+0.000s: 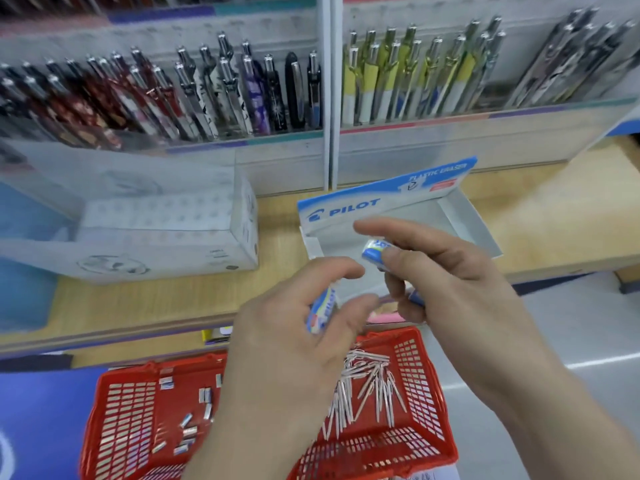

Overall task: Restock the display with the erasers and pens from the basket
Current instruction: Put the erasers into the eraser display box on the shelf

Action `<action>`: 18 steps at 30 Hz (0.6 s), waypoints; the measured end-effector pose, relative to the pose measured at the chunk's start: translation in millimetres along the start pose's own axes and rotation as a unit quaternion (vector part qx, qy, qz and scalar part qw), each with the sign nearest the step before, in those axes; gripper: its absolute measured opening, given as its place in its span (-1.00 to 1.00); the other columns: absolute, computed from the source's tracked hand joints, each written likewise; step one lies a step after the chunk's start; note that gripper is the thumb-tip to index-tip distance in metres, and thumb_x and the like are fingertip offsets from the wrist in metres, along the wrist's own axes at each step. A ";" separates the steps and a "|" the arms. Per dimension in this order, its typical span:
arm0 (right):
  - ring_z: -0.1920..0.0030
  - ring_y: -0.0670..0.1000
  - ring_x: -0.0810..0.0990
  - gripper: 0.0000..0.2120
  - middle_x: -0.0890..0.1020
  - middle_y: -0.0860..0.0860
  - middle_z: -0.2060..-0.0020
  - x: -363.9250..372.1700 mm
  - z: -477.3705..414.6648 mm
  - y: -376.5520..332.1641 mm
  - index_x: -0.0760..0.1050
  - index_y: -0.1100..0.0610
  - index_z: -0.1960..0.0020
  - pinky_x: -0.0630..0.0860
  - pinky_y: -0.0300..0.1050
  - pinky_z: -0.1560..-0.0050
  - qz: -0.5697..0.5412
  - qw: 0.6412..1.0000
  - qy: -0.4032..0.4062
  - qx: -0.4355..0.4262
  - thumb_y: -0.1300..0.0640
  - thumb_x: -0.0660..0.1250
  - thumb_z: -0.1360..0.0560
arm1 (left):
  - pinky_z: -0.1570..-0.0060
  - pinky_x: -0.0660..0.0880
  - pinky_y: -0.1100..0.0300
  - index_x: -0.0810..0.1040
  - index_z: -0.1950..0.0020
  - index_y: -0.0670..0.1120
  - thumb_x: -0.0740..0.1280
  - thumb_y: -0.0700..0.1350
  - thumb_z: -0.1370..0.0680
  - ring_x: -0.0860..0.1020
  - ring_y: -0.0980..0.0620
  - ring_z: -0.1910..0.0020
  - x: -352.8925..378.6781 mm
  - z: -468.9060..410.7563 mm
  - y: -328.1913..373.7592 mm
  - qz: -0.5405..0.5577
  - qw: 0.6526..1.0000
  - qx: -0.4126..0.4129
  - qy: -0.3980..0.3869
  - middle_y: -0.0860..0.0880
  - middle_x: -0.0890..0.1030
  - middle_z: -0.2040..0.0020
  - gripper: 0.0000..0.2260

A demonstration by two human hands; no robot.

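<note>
A red basket [433,441] sits low in front of me, with several small erasers [194,427] scattered on its left side and a pile of white pens [363,386] on its right. My left hand [294,348] is closed around a blue-and-white eraser [322,310] above the basket. My right hand [446,282] holds another eraser [375,252] over the empty Pilot eraser display box [460,216] on the wooden shelf, and a further blue piece shows under its fingers.
A white cardboard box [166,237] stands on the shelf [554,216] left of the Pilot box. Behind are racks of upright pens [207,95] in clear holders, split by a white divider [329,98]. Grey floor lies to the right.
</note>
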State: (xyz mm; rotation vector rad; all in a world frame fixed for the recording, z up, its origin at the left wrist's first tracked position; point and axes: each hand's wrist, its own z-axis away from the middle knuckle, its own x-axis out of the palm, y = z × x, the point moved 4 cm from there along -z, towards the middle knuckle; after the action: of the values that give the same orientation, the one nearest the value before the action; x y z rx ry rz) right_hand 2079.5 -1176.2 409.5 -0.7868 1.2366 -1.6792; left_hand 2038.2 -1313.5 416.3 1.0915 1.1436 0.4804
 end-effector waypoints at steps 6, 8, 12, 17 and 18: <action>0.41 -0.14 0.50 -0.95 0.58 0.04 0.36 -0.6 -5.1 1.9 0.63 0.06 0.13 0.45 -0.24 0.47 -0.049 0.998 0.035 0.007 0.15 0.42 -0.41 | 0.48 0.24 0.40 0.50 0.15 0.15 0.49 0.13 -0.29 0.36 0.20 0.49 16.2 -3.7 2.8 -0.004 1.000 0.005 0.029 0.18 0.45 0.46 -0.75; 0.46 -0.15 0.48 -0.94 0.58 0.03 0.39 -4.0 -7.9 2.9 0.59 0.10 0.16 0.37 -0.31 0.51 -0.057 0.998 0.033 0.016 0.15 0.45 -0.39 | 0.46 0.26 0.44 0.50 0.11 0.14 0.47 0.16 -0.34 0.39 0.20 0.44 13.2 -5.7 -0.4 -0.017 0.999 0.019 0.037 0.17 0.48 0.40 -0.76; 0.41 -0.09 0.49 -0.86 0.55 0.01 0.43 -13.1 -16.2 5.9 0.53 0.13 0.17 0.35 -0.29 0.49 -0.043 0.998 0.013 0.039 0.12 0.47 -0.37 | 0.30 0.35 0.51 0.50 -0.11 0.21 0.32 0.12 -0.46 0.51 0.30 0.27 8.5 -8.0 -8.6 -0.063 0.997 0.045 0.023 0.25 0.57 0.24 -0.78; 0.34 -0.12 0.49 -0.86 0.65 0.04 0.27 -9.8 -27.6 -3.1 0.64 0.00 0.08 0.43 -0.31 0.34 0.094 0.992 -0.079 0.000 0.10 0.49 -0.37 | 0.31 0.37 0.44 0.53 -0.16 0.21 0.23 0.16 -0.50 0.52 0.29 0.28 2.6 -16.5 -21.0 -0.070 0.997 0.021 0.016 0.25 0.55 0.33 -0.74; 0.34 -0.16 0.49 -0.88 0.65 0.01 0.27 -8.3 -31.6 -6.0 0.64 -0.01 0.10 0.42 -0.37 0.32 0.139 0.986 -0.086 -0.027 0.09 0.49 -0.37 | 0.28 0.40 0.40 0.52 -0.17 0.21 0.21 0.17 -0.50 0.54 0.25 0.26 1.9 -18.6 -24.0 -0.074 0.997 0.012 0.015 0.22 0.58 0.28 -0.73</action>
State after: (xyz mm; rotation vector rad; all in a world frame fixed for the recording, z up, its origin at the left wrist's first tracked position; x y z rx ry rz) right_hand 2053.8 -1155.5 405.7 -0.7372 1.2130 -1.3302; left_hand 2017.4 -1314.4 394.2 1.0155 1.2489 0.3685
